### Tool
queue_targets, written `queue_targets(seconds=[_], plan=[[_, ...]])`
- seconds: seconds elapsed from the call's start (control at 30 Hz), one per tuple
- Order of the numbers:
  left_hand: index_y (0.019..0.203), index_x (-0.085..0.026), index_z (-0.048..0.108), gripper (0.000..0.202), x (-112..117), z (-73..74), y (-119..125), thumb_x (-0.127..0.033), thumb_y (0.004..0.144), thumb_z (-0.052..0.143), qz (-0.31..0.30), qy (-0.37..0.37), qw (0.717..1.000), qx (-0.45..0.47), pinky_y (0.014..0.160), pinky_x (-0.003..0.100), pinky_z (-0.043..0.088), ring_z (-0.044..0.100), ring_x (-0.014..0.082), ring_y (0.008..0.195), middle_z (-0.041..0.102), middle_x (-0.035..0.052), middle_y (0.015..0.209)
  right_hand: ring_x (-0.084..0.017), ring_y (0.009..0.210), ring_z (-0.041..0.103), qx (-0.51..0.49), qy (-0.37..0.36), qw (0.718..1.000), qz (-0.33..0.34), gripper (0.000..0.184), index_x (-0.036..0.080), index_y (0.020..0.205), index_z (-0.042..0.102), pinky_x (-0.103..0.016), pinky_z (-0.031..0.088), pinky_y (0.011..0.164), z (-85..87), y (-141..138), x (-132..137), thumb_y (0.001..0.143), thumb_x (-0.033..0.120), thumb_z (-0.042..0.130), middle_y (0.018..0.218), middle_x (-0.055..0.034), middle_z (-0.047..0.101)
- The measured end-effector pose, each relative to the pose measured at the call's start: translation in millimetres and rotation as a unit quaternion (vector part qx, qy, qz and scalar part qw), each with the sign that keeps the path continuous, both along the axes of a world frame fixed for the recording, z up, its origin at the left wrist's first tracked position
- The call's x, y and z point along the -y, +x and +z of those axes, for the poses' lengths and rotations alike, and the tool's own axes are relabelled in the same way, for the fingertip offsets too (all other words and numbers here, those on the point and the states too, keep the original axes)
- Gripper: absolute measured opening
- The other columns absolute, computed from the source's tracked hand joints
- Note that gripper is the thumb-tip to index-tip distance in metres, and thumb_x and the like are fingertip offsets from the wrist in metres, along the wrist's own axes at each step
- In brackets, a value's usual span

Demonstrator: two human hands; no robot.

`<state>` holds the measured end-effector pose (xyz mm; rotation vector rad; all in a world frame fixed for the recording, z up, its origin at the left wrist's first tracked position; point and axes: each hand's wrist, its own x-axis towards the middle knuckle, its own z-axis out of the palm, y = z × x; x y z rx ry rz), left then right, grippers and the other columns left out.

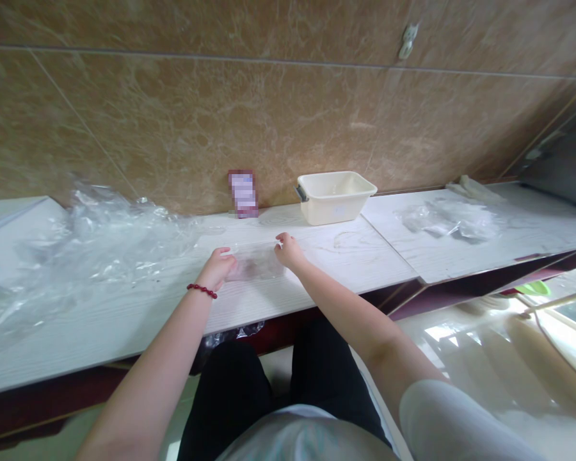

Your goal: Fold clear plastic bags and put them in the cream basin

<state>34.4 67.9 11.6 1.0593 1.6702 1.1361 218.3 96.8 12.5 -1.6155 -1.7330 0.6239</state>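
Note:
A clear plastic bag [256,262] is stretched flat just above or on the white tabletop, between my two hands. My left hand [219,266], below which a red bead bracelet circles the wrist, pinches the bag's left end. At its right end, my right hand [290,251] has thumb and fingers bent together on the film. The exact grip of the fingertips is small and hard to make out. Behind my right hand stands a cream plastic bin [336,202] with a grey handle.
A loose heap of clear plastic bags [125,237] covers the table's left part. More clear bags [454,221] lie at the right. A blurred red-bordered card [244,193] leans on the brown tiled wall [182,115]. The table's front edge runs before my legs.

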Motion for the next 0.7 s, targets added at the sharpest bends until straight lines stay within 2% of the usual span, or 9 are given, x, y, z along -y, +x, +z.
queue_targets(seconds=[0.17,0.33,0.53,0.6,0.7], plan=[[0.099,-0.014,0.043,0.04,-2,2.4,6,-0.005,0.062,0.053,0.009,0.008,0.999,0.044,0.067,0.026,0.046,0.057,0.0105,0.064,0.052,0.0014,0.071,-0.015,0.084,0.05,-0.057,-0.039,0.997,-0.02,0.026,0.017,0.095,0.046,-0.029,0.04,0.076,-5.6,0,-10,0.07,0.013,0.041,0.09,-0.0062,0.051],[0.096,-0.014,0.044,0.04,-3,-0.1,2,-0.004,0.059,0.054,0.017,0.021,0.998,0.059,0.067,0.025,0.045,0.055,0.0087,0.06,0.051,0.0002,0.071,-0.014,0.085,0.05,-0.083,-0.039,0.995,-0.03,0.024,0.018,0.09,0.049,-0.029,0.04,0.078,-13.3,4,-16,0.067,0.013,0.043,0.09,-0.0048,0.053],[0.095,-0.015,0.042,0.041,-6,5.4,2,-0.005,0.056,0.053,0.052,0.021,0.995,0.077,0.055,0.021,0.041,0.052,0.0084,0.056,0.047,-0.0027,0.064,-0.014,0.088,0.05,-0.11,-0.027,0.992,-0.055,0.024,0.018,0.091,0.05,-0.028,0.04,0.079,-12.9,5,-16,0.069,0.016,0.041,0.091,-0.0046,0.054],[0.09,-0.016,0.042,0.035,-10,9.7,0,-0.006,0.058,0.051,0.056,0.012,0.994,0.09,0.052,0.019,0.039,0.051,0.0079,0.055,0.045,-0.0038,0.062,-0.014,0.088,0.05,-0.121,-0.023,0.99,-0.074,0.022,0.018,0.09,0.05,-0.029,0.04,0.079,-9.4,6,-16,0.071,0.02,0.04,0.091,-0.0047,0.054],[0.074,-0.016,0.042,0.016,-18,16.0,-2,-0.008,0.061,0.048,0.03,-0.021,0.992,0.118,0.049,0.019,0.038,0.053,0.0093,0.055,0.045,-0.003,0.058,-0.014,0.082,0.051,-0.151,-0.045,0.984,-0.08,0.021,0.019,0.088,0.05,-0.029,0.043,0.072,-6.1,8,-19,0.074,0.028,0.037,0.085,-0.0037,0.054]])
